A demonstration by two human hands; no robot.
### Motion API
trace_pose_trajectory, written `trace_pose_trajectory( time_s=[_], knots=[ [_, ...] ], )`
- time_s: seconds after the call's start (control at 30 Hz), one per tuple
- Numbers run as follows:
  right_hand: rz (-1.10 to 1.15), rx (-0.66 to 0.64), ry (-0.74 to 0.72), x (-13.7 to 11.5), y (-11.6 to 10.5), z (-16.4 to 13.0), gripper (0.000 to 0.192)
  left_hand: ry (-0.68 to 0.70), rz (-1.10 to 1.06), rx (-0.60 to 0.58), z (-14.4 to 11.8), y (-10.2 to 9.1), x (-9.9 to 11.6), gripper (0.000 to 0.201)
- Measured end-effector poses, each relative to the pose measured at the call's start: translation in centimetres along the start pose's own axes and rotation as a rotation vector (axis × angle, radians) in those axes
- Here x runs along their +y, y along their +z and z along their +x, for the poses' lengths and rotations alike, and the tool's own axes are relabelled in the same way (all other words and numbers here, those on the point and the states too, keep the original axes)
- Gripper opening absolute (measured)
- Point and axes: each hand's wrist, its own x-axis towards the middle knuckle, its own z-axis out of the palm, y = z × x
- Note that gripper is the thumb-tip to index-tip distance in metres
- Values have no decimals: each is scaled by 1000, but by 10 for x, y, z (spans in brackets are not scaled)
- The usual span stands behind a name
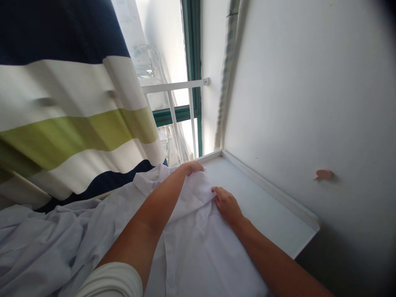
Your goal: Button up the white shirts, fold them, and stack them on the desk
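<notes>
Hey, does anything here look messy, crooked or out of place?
Only the white shirt: its left part lies bunched and wrinkled, while the left hand and right hand rest at the collar. The white table and striped curtain look normal.

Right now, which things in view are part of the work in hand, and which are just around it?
In hand:
white shirt, spread on the white table
left hand at its collar
right hand pressing the cloth

Just around:
striped curtain
white railing
pink wall hook

bright daylight from window (pixel 168 49) | glare there | corners dark, perhaps lens vignette | edges warped
</notes>
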Motion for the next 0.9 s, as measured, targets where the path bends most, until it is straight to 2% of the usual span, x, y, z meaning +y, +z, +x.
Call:
trace_pose_trajectory(
  time_s=[0.17,0.27,0.37,0.47,0.53,0.63,0.7,0.77,0.9],
  knots=[
    [-148,-21,74,-2,-4,-2,24,-28,-121,-10,-2,10,-6,33],
    [-222,-57,107,-6,-4,-3,18,-58,-146,63,0,11,-9,44],
    [-228,-68,126,-10,-6,-5,17,-31,-146,141,2,13,-8,50],
    [-198,-23,123,-13,-11,-8,25,32,-92,215,-3,18,-2,43],
    [-165,31,71,-15,-17,-9,32,84,-21,291,-14,19,1,35],
    [-141,73,-37,-17,-24,-4,38,154,121,415,-51,11,-6,20],
    [-136,19,-81,-17,-24,8,42,149,228,474,-92,-2,-24,20],
    [-131,-104,-105,-16,-18,26,48,73,336,507,-141,-17,-55,22],
    [-143,-375,-101,-17,7,63,66,-203,482,496,-233,-40,-129,28]
  ],
)
